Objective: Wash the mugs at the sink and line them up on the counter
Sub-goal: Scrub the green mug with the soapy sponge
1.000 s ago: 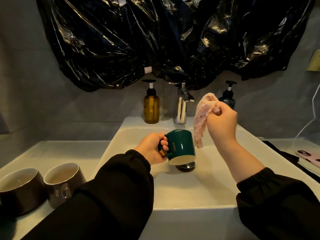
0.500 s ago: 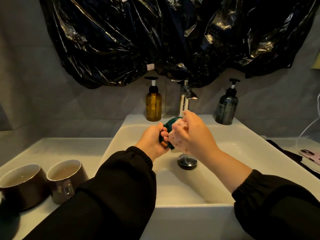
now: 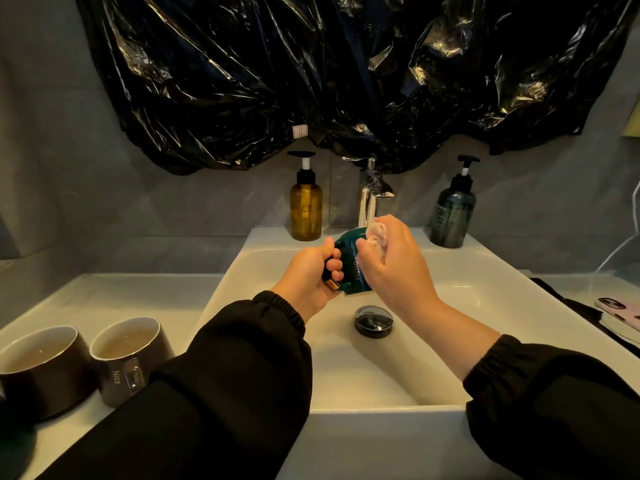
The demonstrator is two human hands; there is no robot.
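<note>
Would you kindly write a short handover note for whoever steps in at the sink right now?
Left hand: grip closed on the green mug by its handle, held over the sink.
Right hand: pressing the pink cloth against the mug.
Two brown mugs stand side by side on the counter, left of the sink; whether they are washed cannot be told.
Left: finish the green mug, then set it beside them.

An amber pump bottle [image 3: 306, 206] stands beyond the left hand [image 3: 309, 274]; a dark pump bottle [image 3: 452, 213] and phone [image 3: 620, 311] sit right of the right hand [image 3: 393, 263].
</note>
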